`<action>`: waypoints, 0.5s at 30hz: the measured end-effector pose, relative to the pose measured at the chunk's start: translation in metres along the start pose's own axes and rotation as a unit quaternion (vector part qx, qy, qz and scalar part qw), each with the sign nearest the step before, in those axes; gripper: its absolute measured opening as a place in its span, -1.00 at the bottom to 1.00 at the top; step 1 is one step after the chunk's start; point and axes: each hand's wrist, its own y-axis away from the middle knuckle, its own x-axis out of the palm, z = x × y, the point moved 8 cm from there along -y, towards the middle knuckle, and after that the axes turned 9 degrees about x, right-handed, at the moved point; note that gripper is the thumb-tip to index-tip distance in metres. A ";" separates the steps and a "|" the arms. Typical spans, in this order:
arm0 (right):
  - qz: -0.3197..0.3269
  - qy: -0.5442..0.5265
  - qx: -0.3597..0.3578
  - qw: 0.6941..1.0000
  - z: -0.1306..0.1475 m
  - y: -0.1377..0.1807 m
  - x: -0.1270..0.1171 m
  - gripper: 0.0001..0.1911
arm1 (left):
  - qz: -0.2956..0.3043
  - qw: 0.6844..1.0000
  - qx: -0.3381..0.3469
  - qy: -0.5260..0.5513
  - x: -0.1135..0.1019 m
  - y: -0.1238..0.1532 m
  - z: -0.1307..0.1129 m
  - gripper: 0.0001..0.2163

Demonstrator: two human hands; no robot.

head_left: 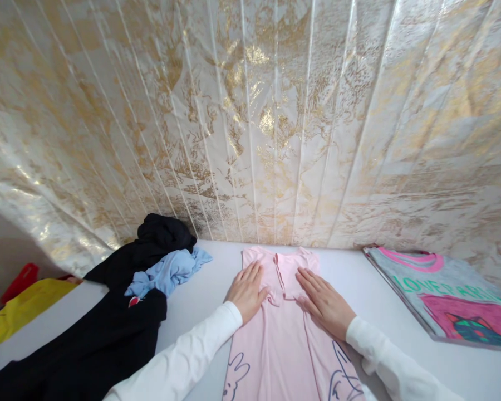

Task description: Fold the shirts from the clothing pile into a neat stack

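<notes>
A pink garment (284, 345) with dark rabbit drawings on both sides lies spread on the white table, its upper part by the wall. My left hand (248, 288) rests flat on the upper left of it, fingers stretched toward the wall. On the upper right, my right hand (323, 301) presses flat with fingers extended. Between the hands shows a small front slit with a dark edge. The lower end of the garment runs out of view at the bottom.
Black clothing (121, 328) and a crumpled light blue cloth (171, 270) lie on the left. A folded grey and pink printed shirt (451, 295) sits at the right. Yellow cloth (29, 306) is at the far left edge. A gold-patterned covering (250, 122) hangs behind the table (209, 278).
</notes>
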 end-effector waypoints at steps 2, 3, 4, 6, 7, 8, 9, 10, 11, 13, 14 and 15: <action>0.012 0.012 0.007 1.000 0.002 0.000 -0.002 -0.39 | 0.005 1.000 -0.006 0.001 0.000 0.001 -0.001 -0.50; 0.016 0.012 0.005 1.000 0.004 0.003 -0.004 -0.39 | 0.009 1.000 -0.006 0.004 -0.002 0.002 -0.002 -0.49; 0.016 0.009 -0.003 1.000 0.006 0.009 -0.008 -0.39 | 0.012 1.000 -0.001 0.006 -0.005 0.005 -0.003 -0.48; 0.011 -0.003 -0.037 0.999 0.017 0.028 -0.016 -0.39 | 0.015 0.999 0.027 0.010 -0.013 0.018 -0.011 -0.45; 0.006 -0.010 -0.059 0.998 0.024 0.041 -0.021 -0.38 | 0.016 0.999 0.047 0.012 -0.016 0.029 -0.018 -0.44; 0.004 -0.014 -0.081 0.997 0.032 0.057 -0.025 -0.36 | 0.019 0.998 0.066 0.015 -0.019 0.042 -0.025 -0.43; 0.002 -0.019 -0.105 0.994 0.041 0.073 -0.029 -0.32 | 0.024 0.996 0.081 0.020 -0.022 0.057 -0.033 -0.41; 0.003 -0.020 -0.128 0.992 0.049 0.089 -0.033 -0.28 | 0.029 0.995 0.093 0.025 -0.024 0.073 -0.041 -0.39; 0.002 -0.018 -0.149 0.989 0.056 0.104 -0.036 -0.25 | 0.034 0.993 0.106 0.032 -0.027 0.089 -0.050 -0.36; -0.010 -0.006 -0.178 0.984 0.065 0.131 -0.042 -0.25 | 0.048 0.987 0.146 0.043 -0.035 0.119 -0.070 -0.31; -0.014 0.000 -0.187 0.982 0.067 0.142 -0.045 -0.27 | 0.051 0.983 0.168 0.044 -0.042 0.133 -0.079 -0.33; -0.015 0.000 -0.192 0.981 0.067 0.152 -0.046 -0.29 | 0.052 0.980 0.189 0.042 -0.049 0.146 -0.088 -0.38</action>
